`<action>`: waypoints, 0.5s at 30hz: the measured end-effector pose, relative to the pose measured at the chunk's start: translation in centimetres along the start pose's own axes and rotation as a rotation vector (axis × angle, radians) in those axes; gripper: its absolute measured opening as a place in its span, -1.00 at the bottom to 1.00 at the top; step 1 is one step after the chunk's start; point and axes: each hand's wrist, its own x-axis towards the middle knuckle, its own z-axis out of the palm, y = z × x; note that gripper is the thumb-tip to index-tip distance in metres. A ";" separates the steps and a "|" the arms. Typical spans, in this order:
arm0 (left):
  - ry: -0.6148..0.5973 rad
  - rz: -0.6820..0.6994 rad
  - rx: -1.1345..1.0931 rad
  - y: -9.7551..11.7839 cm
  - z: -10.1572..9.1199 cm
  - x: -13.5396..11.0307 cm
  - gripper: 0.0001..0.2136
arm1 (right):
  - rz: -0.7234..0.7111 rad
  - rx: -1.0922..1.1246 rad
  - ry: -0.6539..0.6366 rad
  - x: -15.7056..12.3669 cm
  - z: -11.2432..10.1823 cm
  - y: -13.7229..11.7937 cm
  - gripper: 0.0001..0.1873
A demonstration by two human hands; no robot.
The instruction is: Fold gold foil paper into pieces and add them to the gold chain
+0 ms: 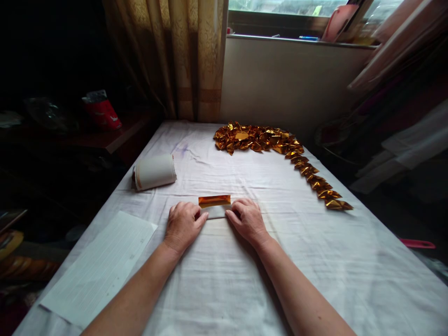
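Note:
A small sheet of gold foil paper (214,206) lies on the white cloth, its far part shiny gold and its near part a folded pale flap. My left hand (185,224) pinches the left end of the sheet, thumb along the near fold. At the right end, my right hand (248,221) grips it the same way, with fingers curled. Both hands rest on the cloth, and the fingertips partly cover the sheet's ends.
A white roll (156,171) lies on its side at the left. Nearer, a lined paper sheet (101,266) reaches the left edge of the cloth-covered table (315,280). Folded gold foil pieces (259,139) pile at the back and trail down the right side.

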 end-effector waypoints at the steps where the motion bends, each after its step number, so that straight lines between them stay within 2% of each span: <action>1: -0.006 -0.003 0.010 0.1 0.0 0.1 -0.76 | 0.006 -0.005 0.004 0.0 0.0 -0.1 -0.82; 7: -0.049 -0.033 0.033 0.2 0.0 0.3 -0.74 | 0.037 -0.022 -0.003 -0.1 0.1 -0.6 -0.85; 9: -0.051 -0.039 0.041 0.2 0.0 0.3 -0.75 | 0.051 -0.014 0.017 -0.2 0.2 -0.5 -0.95; 12: -0.022 -0.038 0.049 0.0 0.2 0.3 -0.79 | 0.060 0.023 0.057 -0.3 0.4 -0.2 -0.73; 13: -0.008 -0.037 0.045 -0.1 0.3 0.3 -0.82 | 0.051 0.031 0.051 -0.3 0.5 -0.1 -0.72; 15: 0.020 -0.034 0.031 -0.3 0.3 0.2 -0.88 | 0.023 0.034 0.009 -0.3 0.5 0.0 -0.83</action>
